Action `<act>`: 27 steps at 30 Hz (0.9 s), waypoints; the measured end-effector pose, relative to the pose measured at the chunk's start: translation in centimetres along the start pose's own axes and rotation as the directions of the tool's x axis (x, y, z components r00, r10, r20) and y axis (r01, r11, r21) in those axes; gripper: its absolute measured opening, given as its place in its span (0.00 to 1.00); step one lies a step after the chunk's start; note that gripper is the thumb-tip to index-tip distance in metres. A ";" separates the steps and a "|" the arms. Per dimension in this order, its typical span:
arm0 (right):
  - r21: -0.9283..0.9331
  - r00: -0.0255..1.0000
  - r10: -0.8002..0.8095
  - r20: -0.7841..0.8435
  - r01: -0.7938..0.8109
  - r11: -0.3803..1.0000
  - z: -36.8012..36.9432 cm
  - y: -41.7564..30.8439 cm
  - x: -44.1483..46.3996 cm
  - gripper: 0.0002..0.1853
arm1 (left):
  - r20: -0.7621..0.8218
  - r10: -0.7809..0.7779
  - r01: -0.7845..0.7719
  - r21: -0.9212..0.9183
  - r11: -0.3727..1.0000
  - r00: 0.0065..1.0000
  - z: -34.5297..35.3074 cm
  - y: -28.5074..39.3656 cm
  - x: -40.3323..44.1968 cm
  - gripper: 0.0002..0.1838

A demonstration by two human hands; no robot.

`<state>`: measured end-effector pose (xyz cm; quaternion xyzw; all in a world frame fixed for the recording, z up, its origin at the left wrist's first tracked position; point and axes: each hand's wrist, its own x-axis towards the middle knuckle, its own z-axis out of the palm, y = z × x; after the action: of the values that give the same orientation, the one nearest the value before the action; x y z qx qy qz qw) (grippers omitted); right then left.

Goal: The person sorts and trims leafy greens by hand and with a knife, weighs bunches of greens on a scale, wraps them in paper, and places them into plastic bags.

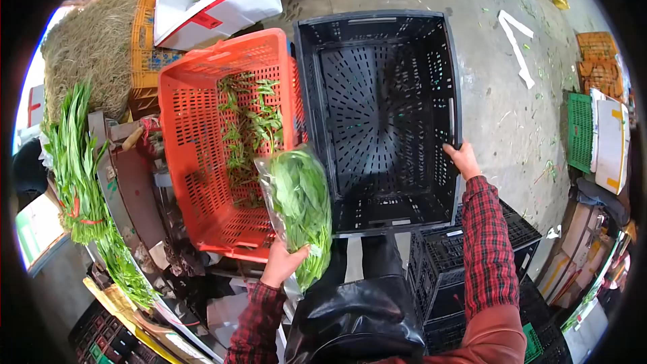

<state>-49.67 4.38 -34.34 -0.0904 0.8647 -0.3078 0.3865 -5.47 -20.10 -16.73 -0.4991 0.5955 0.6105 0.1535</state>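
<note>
A clear plastic bag of leafy greens (300, 192) is gripped near its lower end by my left hand (285, 263), with the leaves pointing away from me. It overlaps the near right corner of a red crate (192, 135), where loose green sprigs (266, 118) lie on the bottom. Right of that stands a black crate (377, 101) with slotted walls and nothing inside. My right hand (463, 159) holds the black crate by its right wall, thumb and fingers at the rim.
Bundled greens (77, 168) lie on a ledge at left, beside a mound of dried stalks (94, 47). A white foam box (222, 10) with greens stands at the back. Stacked black crates (465, 256) sit beside my right arm. Scraps litter the concrete floor (499, 114).
</note>
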 end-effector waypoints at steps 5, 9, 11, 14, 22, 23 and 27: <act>-0.371 0.750 -0.547 -0.373 0.419 0.829 4.4 -9.7 -9.2 0.48 | 0.011 0.022 -0.021 -0.090 0.996 1.000 -2.5 2.2 -5.1 0.24; 0.686 0.770 -0.410 0.489 -0.050 0.726 9.3 -13.9 -21.6 0.58 | 0.055 0.025 -0.006 -0.329 0.944 0.998 -4.0 4.3 -9.9 0.25; 0.617 0.684 -0.353 0.638 -0.180 0.767 9.9 -16.2 -25.7 0.62 | 0.073 0.038 -0.005 -0.407 0.913 0.997 -4.1 5.2 -10.3 0.25; 0.689 0.762 -0.398 0.511 -0.087 0.720 9.9 -16.4 -26.9 0.56 | 0.033 0.022 0.009 -0.732 0.681 0.999 -1.2 7.5 -7.4 0.29; 0.713 0.955 -0.129 0.267 -0.106 0.694 11.5 -9.2 -9.6 0.33 | -0.386 0.232 -0.437 -0.615 0.657 0.893 4.8 9.6 3.3 0.30; 0.724 0.947 -0.144 0.288 -0.117 0.680 12.4 -9.0 -6.7 0.32 | -0.383 0.229 -0.433 -0.615 0.660 0.895 4.7 8.2 3.1 0.30; 0.771 0.919 -0.228 0.322 -0.115 0.626 19.7 -7.5 5.0 0.32 | -0.035 0.169 -0.160 -0.540 0.826 0.985 4.2 -0.9 -0.2 0.27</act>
<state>-39.44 -12.66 -42.89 -0.0020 0.5481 -0.6378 0.5411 -6.50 -16.10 -17.96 -0.4646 0.4386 0.7681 -0.0424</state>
